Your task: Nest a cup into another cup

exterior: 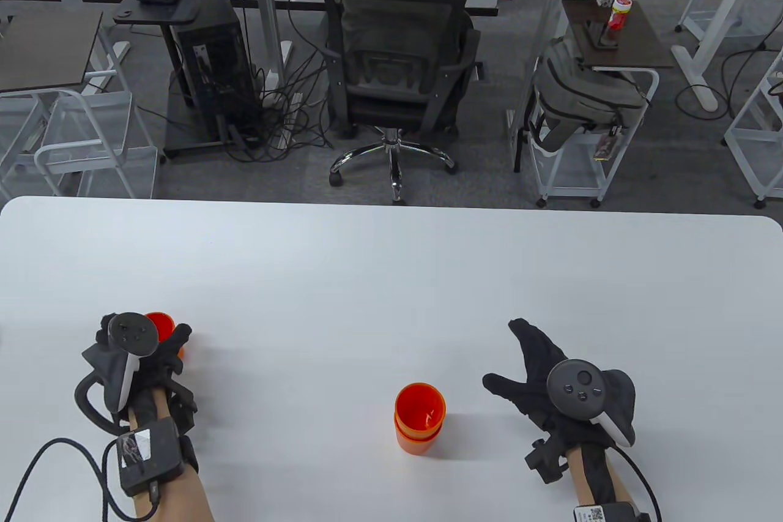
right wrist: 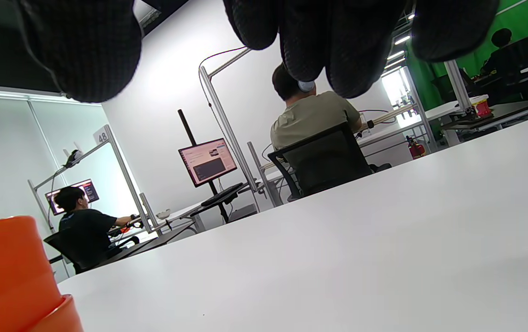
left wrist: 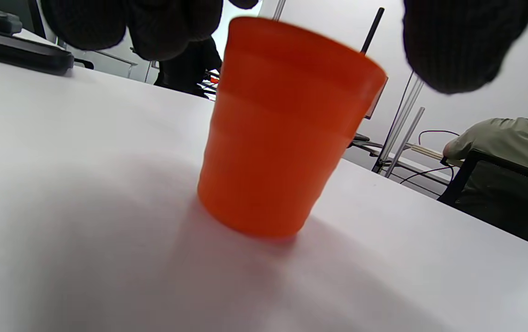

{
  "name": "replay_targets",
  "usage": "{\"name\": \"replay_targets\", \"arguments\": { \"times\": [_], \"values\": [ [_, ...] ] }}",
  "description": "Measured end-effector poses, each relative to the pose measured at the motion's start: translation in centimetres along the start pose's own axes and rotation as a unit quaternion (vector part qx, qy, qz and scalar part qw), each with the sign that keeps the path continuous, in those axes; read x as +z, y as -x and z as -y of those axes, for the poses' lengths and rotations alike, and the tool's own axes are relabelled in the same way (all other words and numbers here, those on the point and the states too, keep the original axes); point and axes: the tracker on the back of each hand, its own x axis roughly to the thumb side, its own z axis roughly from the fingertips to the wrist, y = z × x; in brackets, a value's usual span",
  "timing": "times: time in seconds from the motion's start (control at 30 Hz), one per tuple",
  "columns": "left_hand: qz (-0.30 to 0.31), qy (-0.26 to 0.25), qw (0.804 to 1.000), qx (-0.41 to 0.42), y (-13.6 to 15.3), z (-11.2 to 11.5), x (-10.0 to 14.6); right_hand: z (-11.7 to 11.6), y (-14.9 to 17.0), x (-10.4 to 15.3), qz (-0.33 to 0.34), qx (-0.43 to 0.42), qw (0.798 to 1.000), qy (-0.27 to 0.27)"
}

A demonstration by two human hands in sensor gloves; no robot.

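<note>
An orange cup [exterior: 163, 322] stands upright on the white table [exterior: 367, 277] at the near left, mostly hidden behind my left hand [exterior: 173, 343]. In the left wrist view the cup [left wrist: 282, 133] stands between my gloved fingers [left wrist: 453, 41], which hang spread above its rim without clearly touching it. A second orange cup [exterior: 419, 418] stands upright near the table's middle front, with a stepped rim as if one cup sits inside another. My right hand [exterior: 526, 369] lies open with fingers spread, to the right of it and apart. Its edge shows in the right wrist view [right wrist: 10, 276].
Beyond the table's far edge a person sits in a black office chair [exterior: 397, 75]. A computer stand [exterior: 202, 57] and white carts [exterior: 581, 136] stand on the floor around it.
</note>
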Motion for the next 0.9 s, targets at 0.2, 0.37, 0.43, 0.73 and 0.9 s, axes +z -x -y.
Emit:
{"name": "replay_targets", "arguments": {
  "times": [0.2,0.37,0.43,0.73,0.9],
  "values": [
    [0.0,0.01,1.0,0.018,0.2,1.2,-0.4,-0.1,0.6,-0.2,-0.009,0.005,1.0,-0.001],
    [0.012,-0.011,0.999,0.041,0.3,1.8,-0.2,0.0,0.7,-0.2,-0.012,0.009,1.0,0.003],
    [0.017,-0.021,0.998,0.049,0.2,1.8,0.0,0.1,0.7,-0.2,-0.013,0.011,1.0,0.002],
    [0.166,-0.03,0.983,0.074,-7.4,-1.0,4.1,0.1,0.8,-0.1,-0.012,0.017,1.0,0.004],
    [0.291,-0.021,0.948,0.124,-13.1,-3.7,9.3,-0.1,0.6,0.0,-0.008,0.024,1.0,0.001]
  ]
}}
